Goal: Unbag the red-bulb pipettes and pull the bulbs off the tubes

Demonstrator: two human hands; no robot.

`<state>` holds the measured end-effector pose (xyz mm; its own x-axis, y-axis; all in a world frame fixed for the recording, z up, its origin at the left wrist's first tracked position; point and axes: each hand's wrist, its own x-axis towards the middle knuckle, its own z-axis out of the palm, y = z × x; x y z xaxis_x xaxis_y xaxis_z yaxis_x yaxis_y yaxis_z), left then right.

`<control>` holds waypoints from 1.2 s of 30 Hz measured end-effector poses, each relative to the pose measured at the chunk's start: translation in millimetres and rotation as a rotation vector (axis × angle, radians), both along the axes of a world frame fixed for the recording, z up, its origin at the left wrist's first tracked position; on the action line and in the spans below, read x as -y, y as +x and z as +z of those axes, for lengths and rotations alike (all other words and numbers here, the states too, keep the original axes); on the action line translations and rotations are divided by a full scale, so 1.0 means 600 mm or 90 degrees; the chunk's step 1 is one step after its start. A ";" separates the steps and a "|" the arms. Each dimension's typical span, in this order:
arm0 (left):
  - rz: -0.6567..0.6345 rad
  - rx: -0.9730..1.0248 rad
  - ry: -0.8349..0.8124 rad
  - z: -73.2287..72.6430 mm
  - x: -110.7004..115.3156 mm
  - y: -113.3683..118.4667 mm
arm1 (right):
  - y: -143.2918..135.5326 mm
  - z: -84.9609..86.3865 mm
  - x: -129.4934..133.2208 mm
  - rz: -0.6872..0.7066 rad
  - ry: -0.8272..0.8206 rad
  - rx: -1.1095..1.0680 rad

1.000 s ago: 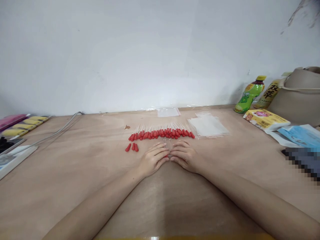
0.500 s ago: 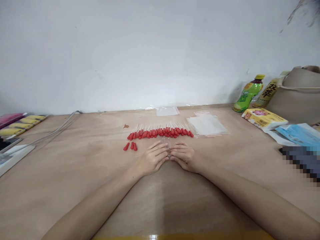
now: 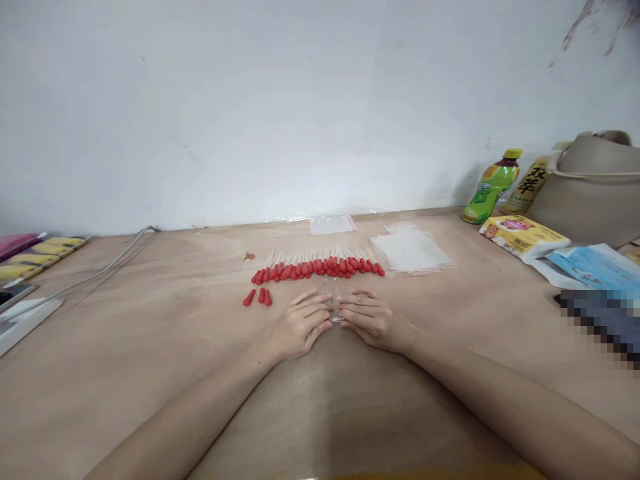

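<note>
Between my two hands on the table lie a few thin clear tubes point(image 3: 333, 300), their ends showing past my fingertips. My left hand point(image 3: 306, 323) closes on them from the left, fingers pressed together. From the other side my right hand point(image 3: 375, 320) presses its fingers against the same tubes. Just beyond is a row of clear pointed droppers with red bulbs point(image 3: 320, 267), bulbs toward me. Several bulbs overlap. Three loose red bulbs point(image 3: 261, 297) sit to the left, in front of the row.
Clear plastic bags point(image 3: 413, 249) lie right of the row, and another bag point(image 3: 333, 225) lies behind it. A green bottle point(image 3: 493, 187), a yellow tissue pack point(image 3: 523, 237), a blue packet point(image 3: 597, 267) and a beige bag point(image 3: 590, 200) stand right. A grey cable point(image 3: 110, 267) runs at left.
My hands have moved slightly apart, and more of the clear tubes shows between them. The whole view has shifted a little.
</note>
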<state>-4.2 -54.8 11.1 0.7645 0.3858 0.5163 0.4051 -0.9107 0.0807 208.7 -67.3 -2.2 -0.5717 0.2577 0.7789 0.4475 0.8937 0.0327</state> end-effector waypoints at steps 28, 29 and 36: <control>0.493 0.004 -0.231 0.106 -0.038 -0.121 | 0.021 -0.012 -0.027 -0.265 -0.234 -0.126; 0.526 -0.020 -0.258 0.116 -0.039 -0.130 | 0.020 -0.012 -0.027 -0.266 -0.240 -0.125; 0.664 -0.037 -0.313 0.106 -0.057 -0.141 | 0.011 -0.009 -0.028 -0.285 -0.249 -0.107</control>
<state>-88.7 -20.8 74.9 -0.0272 0.9935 0.1103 0.9569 -0.0060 0.2903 215.0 -50.4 -7.6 -0.2204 0.7288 0.6483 0.7522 0.5501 -0.3628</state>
